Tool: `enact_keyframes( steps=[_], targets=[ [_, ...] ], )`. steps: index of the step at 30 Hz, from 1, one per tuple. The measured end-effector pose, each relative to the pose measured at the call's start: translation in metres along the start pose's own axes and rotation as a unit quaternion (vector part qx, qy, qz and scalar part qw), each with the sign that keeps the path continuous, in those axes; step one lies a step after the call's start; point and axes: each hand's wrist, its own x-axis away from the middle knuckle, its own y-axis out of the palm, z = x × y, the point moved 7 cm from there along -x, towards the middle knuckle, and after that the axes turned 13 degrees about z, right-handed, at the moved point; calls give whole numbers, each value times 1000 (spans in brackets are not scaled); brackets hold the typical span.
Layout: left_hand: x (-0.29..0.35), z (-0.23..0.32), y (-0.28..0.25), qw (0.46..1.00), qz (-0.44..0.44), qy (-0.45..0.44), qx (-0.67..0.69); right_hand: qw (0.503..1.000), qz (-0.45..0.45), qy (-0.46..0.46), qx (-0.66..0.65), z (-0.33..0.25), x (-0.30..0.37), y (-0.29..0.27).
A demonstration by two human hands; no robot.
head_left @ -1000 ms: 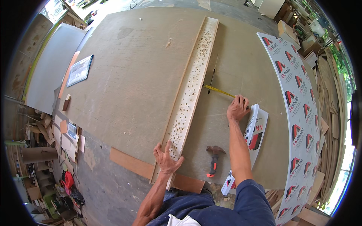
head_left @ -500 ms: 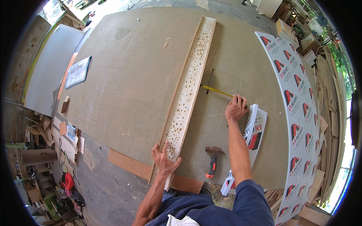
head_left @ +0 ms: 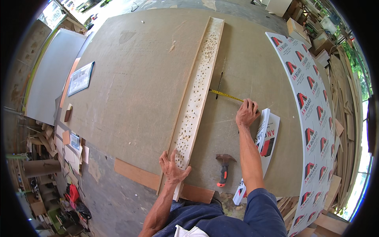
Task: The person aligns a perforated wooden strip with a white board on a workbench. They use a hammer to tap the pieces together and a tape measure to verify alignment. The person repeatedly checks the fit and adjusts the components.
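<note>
A long narrow wooden strip, pale and dotted with small holes, lies lengthwise on a large brown board. My left hand presses flat on the strip's near end, fingers spread. My right hand rests on the board to the right, closed on a tape measure whose yellow blade runs left to the strip's edge. A dark pencil lies beside the blade. A hammer with an orange and black handle lies between my forearms.
White printed sheets curve along the right side, a smaller one under my right wrist. A grey panel and a framed sheet lie at the left. Scraps and tools litter the floor below left.
The strip has shifted slightly on the board. Both hands stay in about the same places.
</note>
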Motion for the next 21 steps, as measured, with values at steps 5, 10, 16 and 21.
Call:
enact_keyframes(
  steps=[5, 10, 16, 21],
  targets=[
    [-2, 4, -1, 999, 8, 25, -22, 1000, 0, 1, 6, -1, 0, 0],
    [1, 5, 0, 999, 5, 29, -29, 1000, 0, 3, 2, -1, 1, 0],
    [-2, 6, 0, 999, -17, 13, -33, 1000, 0, 3, 3, -3, 1, -1],
    [-5, 11, -2, 998, -24, 17, -49, 996, -61, 57, -9, 7, -7, -2]
  ],
)
